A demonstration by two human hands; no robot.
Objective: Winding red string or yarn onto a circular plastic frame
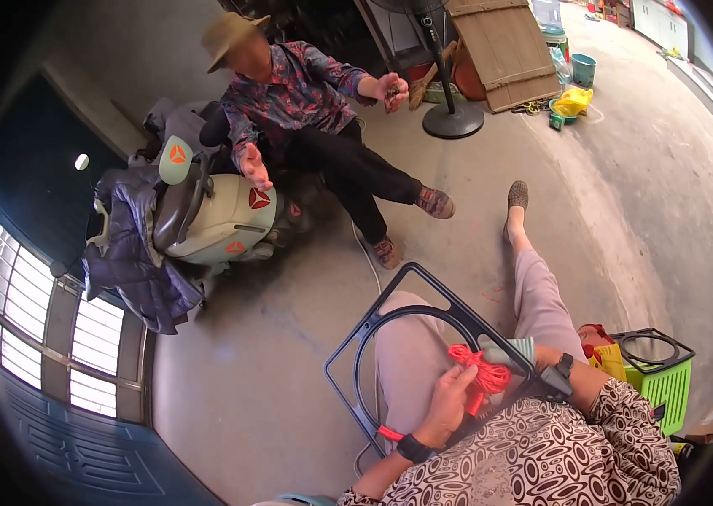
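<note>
A black square frame (432, 287) with a large round opening lies tilted over my lap. Red cord is wound around its lower left corner. My left hand (451, 398), bare, pinches a looped bundle of red cord (487, 372) above the frame's right part. On my right hand (504, 351) is a pale grey-green glove. That hand is at the frame's right side, behind the bundle, and appears to grip the bar there; its fingertips are partly hidden. Both wrists wear dark bands.
A person in a hat (301, 101) sits across from me, hands raised. Beside them stands a scooter (221, 215) draped with a dark jacket. A similar black frame (653, 347) rests on a green crate (667, 393) at my right. Farther off is a standing fan (453, 121).
</note>
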